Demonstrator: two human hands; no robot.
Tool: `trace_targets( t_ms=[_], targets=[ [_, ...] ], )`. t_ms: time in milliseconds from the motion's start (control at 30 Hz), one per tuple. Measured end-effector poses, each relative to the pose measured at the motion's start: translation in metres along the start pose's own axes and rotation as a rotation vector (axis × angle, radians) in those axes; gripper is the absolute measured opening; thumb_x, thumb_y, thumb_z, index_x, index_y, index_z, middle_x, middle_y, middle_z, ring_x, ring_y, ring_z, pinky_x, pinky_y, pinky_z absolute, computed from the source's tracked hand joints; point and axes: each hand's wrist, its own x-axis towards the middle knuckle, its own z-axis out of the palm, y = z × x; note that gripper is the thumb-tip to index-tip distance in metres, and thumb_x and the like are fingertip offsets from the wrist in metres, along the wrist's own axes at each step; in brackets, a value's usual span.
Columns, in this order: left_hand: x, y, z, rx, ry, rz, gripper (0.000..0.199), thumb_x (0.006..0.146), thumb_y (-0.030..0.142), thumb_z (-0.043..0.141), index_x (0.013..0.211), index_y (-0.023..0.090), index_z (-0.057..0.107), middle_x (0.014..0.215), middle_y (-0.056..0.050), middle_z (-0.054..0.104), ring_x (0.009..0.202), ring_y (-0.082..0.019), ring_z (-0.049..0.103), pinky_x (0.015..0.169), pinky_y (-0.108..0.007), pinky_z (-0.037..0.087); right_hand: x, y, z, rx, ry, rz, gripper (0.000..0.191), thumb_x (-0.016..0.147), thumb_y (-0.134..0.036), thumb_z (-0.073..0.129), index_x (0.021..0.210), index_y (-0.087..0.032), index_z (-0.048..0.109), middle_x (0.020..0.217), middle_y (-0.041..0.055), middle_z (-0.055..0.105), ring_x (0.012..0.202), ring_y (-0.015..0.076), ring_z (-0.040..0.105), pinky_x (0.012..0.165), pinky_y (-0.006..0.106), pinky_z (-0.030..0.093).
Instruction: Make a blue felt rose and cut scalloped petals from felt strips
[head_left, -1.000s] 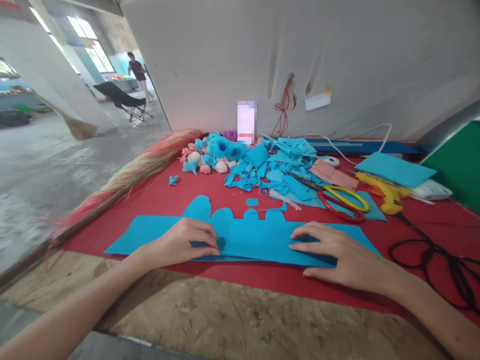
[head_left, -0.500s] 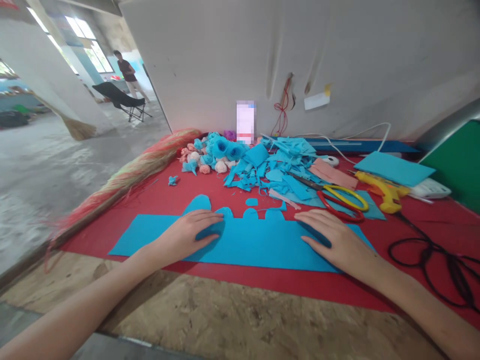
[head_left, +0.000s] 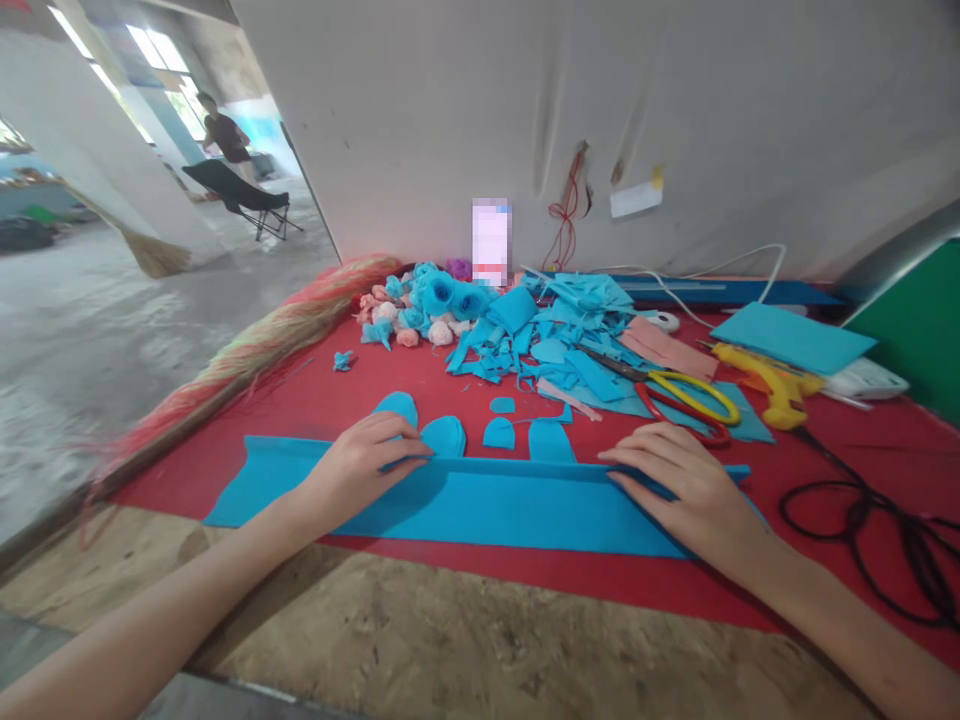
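Note:
A long blue paper strip (head_left: 480,510) lies across the red table covering, its far edge raised and turned over toward me. At the left part of that edge, my left hand (head_left: 367,460) pinches the paper between thumb and fingers. My right hand (head_left: 671,475) grips the same edge further right in the same way. Just beyond the strip lie several rounded blue cut-outs: one tall petal shape (head_left: 444,437) by my left fingertips, a small one (head_left: 499,433) and a wider one (head_left: 550,440) partly under the strip.
Behind are paper flowers (head_left: 439,295), blue scraps (head_left: 577,310), scissors (head_left: 694,395) with red and yellow handles and a yellow glue gun (head_left: 780,385) with a black cord (head_left: 855,510). A phone (head_left: 491,240) leans on the wall. A person (head_left: 225,135) stands far left.
The strip's far edge, flat before, is now lifted and folded toward me by both hands. More of the cut-outs behind it shows. The distant person has shifted left.

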Motion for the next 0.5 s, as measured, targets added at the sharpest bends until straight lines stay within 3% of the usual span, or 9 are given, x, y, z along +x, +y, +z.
trace_targets(
  t_ms=[300, 500],
  targets=[
    [0.0015, -0.0009, -0.0025, -0.012, 0.052, 0.047, 0.011, 0.084, 0.015, 0.054, 0.087, 0.019, 0.063, 0.081, -0.001, 0.067, 0.074, -0.013, 0.06, 0.082, -0.032, 0.047, 0.0005, -0.001, -0.0044, 0.035, 0.025, 0.025, 0.005, 0.086, -0.017, 0.052, 0.089, -0.019, 0.055, 0.083, 0.0022, 0.063, 0.083, 0.0175, 0.053, 0.08, 0.035, 0.043],
    [0.0014, 0.0019, -0.0066, 0.013, -0.035, -0.048, 0.007, 0.084, 0.02, 0.055, 0.085, 0.016, 0.061, 0.081, -0.003, 0.067, 0.076, -0.015, 0.061, 0.074, -0.029, 0.049, 0.0007, 0.0071, -0.0071, 0.042, -0.072, 0.029, 0.009, 0.086, -0.025, 0.051, 0.085, -0.018, 0.057, 0.081, 0.0033, 0.062, 0.078, 0.0171, 0.056, 0.074, 0.033, 0.046]
  ],
)
